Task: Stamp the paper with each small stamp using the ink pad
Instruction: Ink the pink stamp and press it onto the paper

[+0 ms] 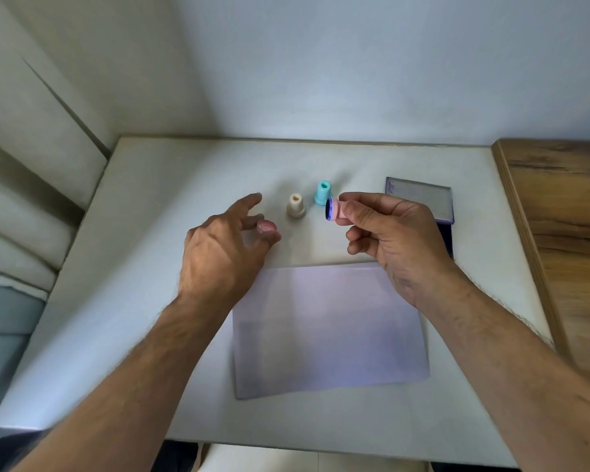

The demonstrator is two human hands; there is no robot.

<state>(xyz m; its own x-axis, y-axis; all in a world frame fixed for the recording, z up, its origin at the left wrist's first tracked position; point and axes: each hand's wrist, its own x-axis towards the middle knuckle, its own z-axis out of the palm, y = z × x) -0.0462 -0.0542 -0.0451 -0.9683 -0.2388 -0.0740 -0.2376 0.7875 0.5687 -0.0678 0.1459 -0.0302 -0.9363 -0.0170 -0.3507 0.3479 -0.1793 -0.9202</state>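
Pinching an inked pink stamp (334, 210) in right hand (394, 240), left hand (223, 248) loose beside cap (266, 226), paper (327, 328) beneath hands, ink pad (419, 195) beyond right hand, white table (143, 233).

Soft dim light, slight blur, wide-angle bowing

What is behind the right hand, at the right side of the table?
An ink pad with its lid raised lies behind the right hand. The lid and a dark strip of the base show; the hand covers the rest of the pad.
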